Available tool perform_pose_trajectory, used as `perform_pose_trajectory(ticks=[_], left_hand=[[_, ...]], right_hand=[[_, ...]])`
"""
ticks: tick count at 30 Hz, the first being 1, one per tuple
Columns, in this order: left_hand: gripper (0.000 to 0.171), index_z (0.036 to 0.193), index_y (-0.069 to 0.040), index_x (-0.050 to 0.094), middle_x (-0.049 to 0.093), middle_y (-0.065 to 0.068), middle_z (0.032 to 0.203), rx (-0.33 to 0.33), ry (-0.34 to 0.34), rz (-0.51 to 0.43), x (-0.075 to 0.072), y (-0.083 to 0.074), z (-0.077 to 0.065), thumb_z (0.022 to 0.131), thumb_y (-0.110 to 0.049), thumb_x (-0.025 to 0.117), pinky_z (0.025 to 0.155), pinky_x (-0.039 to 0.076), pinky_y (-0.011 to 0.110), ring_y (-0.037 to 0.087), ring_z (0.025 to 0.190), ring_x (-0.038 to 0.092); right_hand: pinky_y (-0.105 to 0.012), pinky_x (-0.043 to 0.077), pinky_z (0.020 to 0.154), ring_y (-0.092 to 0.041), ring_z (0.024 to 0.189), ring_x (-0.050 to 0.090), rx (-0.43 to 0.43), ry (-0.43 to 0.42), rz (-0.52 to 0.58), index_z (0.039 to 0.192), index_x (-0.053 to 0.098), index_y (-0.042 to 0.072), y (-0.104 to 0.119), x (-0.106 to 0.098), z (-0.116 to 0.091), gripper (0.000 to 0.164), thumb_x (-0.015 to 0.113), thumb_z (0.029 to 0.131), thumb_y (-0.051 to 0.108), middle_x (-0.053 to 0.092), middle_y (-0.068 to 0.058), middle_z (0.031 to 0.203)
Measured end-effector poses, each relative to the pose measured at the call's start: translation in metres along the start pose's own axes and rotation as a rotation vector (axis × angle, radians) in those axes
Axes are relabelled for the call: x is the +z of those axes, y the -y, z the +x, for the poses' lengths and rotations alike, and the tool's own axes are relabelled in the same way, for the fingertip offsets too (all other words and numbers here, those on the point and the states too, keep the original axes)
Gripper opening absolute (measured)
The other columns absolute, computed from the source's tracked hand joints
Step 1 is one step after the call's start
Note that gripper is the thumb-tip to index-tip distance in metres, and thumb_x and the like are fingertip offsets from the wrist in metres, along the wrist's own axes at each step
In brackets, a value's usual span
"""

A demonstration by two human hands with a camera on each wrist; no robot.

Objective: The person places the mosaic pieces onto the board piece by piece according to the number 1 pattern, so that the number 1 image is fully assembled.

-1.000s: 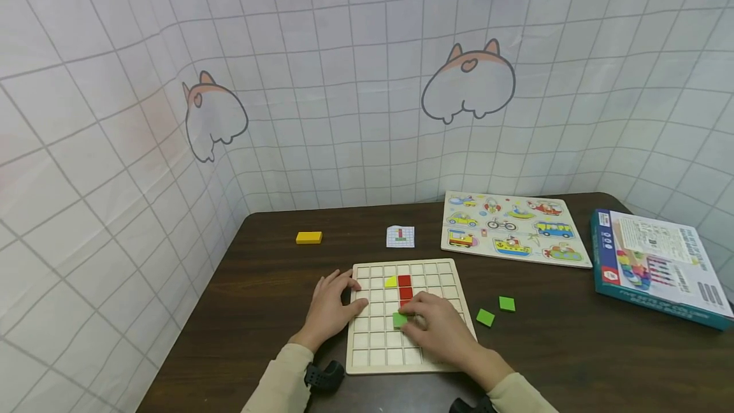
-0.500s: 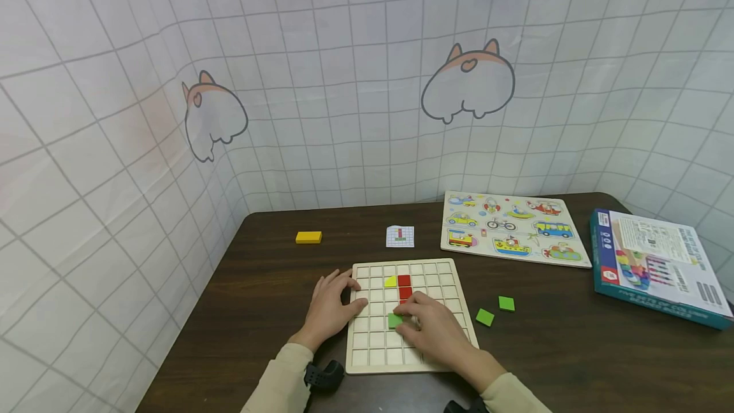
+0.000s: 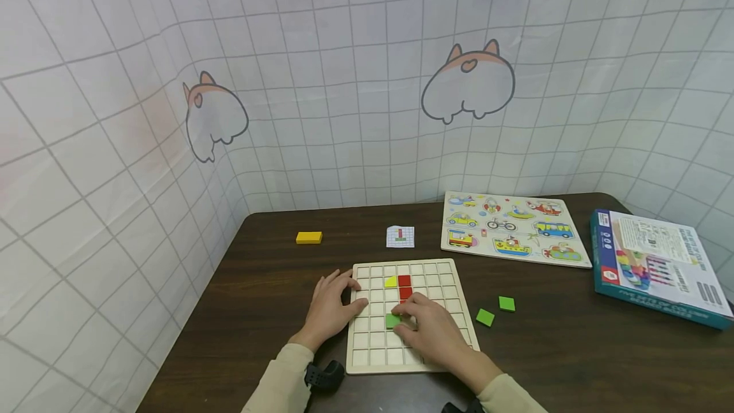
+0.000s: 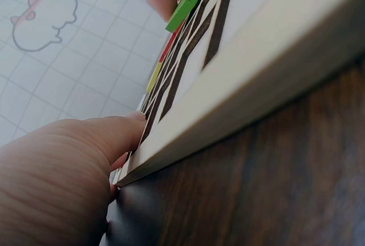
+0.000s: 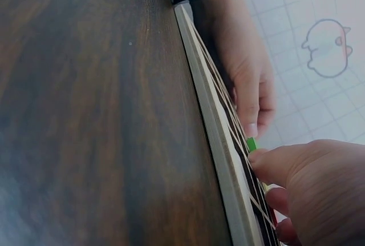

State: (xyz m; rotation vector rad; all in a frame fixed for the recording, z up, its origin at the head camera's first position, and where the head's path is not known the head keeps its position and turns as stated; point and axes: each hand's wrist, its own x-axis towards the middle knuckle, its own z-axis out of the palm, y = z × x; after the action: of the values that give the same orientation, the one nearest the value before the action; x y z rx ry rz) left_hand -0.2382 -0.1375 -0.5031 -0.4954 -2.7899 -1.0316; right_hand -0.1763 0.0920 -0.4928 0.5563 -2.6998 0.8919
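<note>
A pale wooden grid board (image 3: 375, 357) lies flat on the table. My left hand (image 3: 331, 310) holds it by its left edge; in the left wrist view the thumb (image 4: 122, 132) lies over the rim. My right hand (image 3: 432, 330) pinches a green square tile (image 3: 392, 321) between thumb and index finger, low over the grid's middle. In the left wrist view the green tile (image 4: 185, 9) stands slightly tilted at the grid. Red square tiles (image 3: 404, 287) form a column just above, partly hidden by the right fingers. Beside the top one sits a yellow tile (image 3: 390, 282) with a slanted side.
Two loose green tiles (image 3: 485, 317) lie right of the board. Behind it are a small gridded pattern card (image 3: 400, 237) and a yellow block (image 3: 309, 238). A vehicle picture puzzle (image 3: 516, 228) and a teal box (image 3: 659, 266) occupy the back right. Gridded curtains surround the table.
My right hand has slid the green tile a little to the left across the grid, to below and left of the red column. The left hand stays put on the board's edge.
</note>
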Motion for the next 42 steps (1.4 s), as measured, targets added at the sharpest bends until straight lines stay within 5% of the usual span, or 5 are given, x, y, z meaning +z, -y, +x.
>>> perform_pose_trajectory(ticks=[24,33,42], left_hand=[[0.021,0.1,-0.021,0.063,0.048,0.009,0.147,-0.001,-0.007,0.001,-0.002,0.002,0.0,0.087,-0.033,0.073,0.118,0.01,0.06,0.037,0.142,0.031],[0.02,0.1,-0.021,0.063,0.048,0.009,0.147,-0.005,-0.011,-0.005,-0.001,0.001,0.0,0.087,-0.033,0.073,0.118,0.009,0.06,0.037,0.142,0.031],[0.02,0.1,-0.021,0.063,0.048,0.009,0.147,-0.012,-0.004,-0.015,0.001,-0.001,0.001,0.087,-0.032,0.073,0.117,0.009,0.06,0.037,0.142,0.031]], right_hand=[[-0.02,0.037,0.059,-0.003,0.07,0.044,0.017,0.024,0.007,0.099,0.075,0.02,0.002,0.002,0.002,0.02,0.079,0.081,0.027,0.055,0.013,0.089],[-0.022,0.045,0.065,-0.004,0.075,0.051,-0.006,-0.025,0.05,0.099,0.075,0.02,-0.003,-0.003,-0.001,0.017,0.077,0.082,0.021,0.058,0.015,0.091],[-0.023,0.047,0.066,-0.005,0.074,0.052,0.096,-0.068,0.07,0.095,0.075,0.023,-0.017,-0.023,-0.003,0.011,0.077,0.084,0.022,0.058,0.016,0.087]])
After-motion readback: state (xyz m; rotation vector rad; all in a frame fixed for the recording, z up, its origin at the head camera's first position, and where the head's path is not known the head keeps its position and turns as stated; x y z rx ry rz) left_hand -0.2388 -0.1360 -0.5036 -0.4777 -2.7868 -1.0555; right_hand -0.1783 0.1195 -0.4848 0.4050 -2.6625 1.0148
